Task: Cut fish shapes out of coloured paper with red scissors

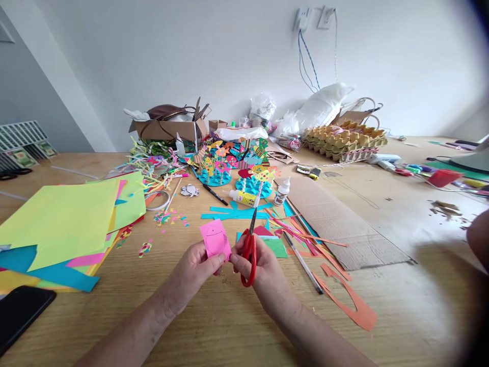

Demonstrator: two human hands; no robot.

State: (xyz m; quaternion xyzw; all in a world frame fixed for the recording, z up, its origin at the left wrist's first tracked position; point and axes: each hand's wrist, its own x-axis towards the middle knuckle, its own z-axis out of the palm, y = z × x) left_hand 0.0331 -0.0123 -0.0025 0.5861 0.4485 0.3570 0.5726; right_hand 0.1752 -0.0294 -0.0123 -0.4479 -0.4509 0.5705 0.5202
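Pinched in my left hand (196, 267) is a small pink paper piece (214, 237) with a dark line drawing on it. My right hand (257, 262) holds red-handled scissors (249, 250), their blades pointing up and away, closed or nearly so. The fingertips of my right hand are at the lower right corner of the pink paper. Just beyond the hands lie blue paper strips (221, 215), a green paper piece (278, 247), a yellow-labelled glue bottle (244, 198) and a white bottle (281, 192).
Coloured paper sheets (57, 219) and a black phone (25, 311) lie left. Paper fish stand on blue bases (214, 176) behind. To the right are flat cardboard (340, 224), a pen (303, 262) and orange scraps (355, 306). Egg trays (344, 140) are stacked farther back.
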